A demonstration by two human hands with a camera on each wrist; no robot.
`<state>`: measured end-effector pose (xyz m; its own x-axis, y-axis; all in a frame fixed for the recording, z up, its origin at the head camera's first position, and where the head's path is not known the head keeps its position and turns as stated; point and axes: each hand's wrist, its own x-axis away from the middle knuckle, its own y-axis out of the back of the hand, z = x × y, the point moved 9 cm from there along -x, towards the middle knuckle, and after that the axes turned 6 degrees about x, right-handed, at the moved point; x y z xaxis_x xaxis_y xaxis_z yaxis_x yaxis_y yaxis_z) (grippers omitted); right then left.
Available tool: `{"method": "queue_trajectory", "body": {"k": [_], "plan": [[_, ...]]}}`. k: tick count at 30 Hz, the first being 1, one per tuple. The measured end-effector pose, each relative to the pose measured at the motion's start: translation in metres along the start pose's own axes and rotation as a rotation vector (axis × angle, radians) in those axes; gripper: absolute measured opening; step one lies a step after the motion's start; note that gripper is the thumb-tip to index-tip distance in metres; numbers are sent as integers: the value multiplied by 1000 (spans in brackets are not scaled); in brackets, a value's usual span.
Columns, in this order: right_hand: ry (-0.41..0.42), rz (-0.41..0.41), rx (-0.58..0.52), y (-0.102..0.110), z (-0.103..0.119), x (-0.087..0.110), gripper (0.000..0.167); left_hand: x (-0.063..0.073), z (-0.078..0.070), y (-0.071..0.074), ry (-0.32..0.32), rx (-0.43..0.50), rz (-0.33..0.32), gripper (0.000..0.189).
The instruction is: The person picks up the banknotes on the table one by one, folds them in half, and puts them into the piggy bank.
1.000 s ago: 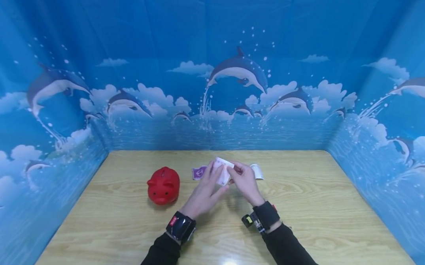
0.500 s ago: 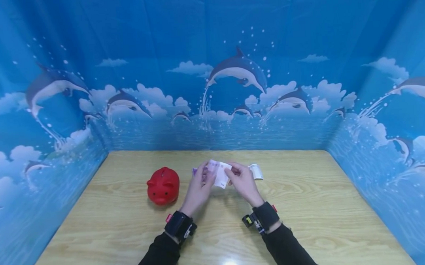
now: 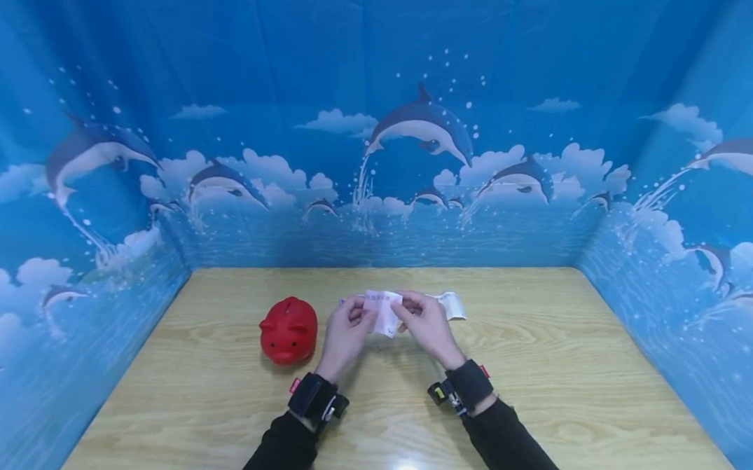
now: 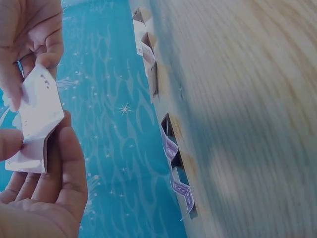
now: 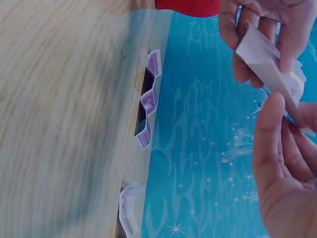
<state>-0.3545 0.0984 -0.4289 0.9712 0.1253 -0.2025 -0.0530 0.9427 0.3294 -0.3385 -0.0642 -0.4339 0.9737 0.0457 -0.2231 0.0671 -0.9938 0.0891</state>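
Observation:
Between both hands is a creased, pale pink-white paper note (image 3: 383, 312) that looks like a banknote, held up over the table. My left hand (image 3: 343, 338) pinches its left side between thumb and fingers. At the right side, my right hand (image 3: 432, 331) grips it the same way. A fold runs across the note (image 4: 39, 114) in the left wrist view, with one part bent back. Behind the hands stands a zigzag-folded purple note (image 5: 148, 101), mostly hidden in the head view. A second folded whitish note (image 3: 452, 306) lies just beyond my right hand.
A red piggy bank (image 3: 289, 331) with a slot on top stands left of my left hand. The wooden table (image 3: 578, 380) is bounded at the back and sides by a blue dolphin-print curtain (image 3: 376, 228).
The note has shifted slightly left and down and turned in the hands. My left hand's spread fingers have curled in to pinch its left side; the right hand keeps its grip.

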Motion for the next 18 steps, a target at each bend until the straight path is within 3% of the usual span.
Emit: {"method": "queue_trajectory", "body": {"k": [5,8,18], "plan": [[5,144,-97,-11,1,0,37,0,-1,2,-28,-27,-9,19],[29,185,-112,-15,-1,-1,37,-1,0,1,-36,-50,1,18],[13,139,-130,-12,-6,-3,37,0,-1,-6,-47,-86,77,22]]}}
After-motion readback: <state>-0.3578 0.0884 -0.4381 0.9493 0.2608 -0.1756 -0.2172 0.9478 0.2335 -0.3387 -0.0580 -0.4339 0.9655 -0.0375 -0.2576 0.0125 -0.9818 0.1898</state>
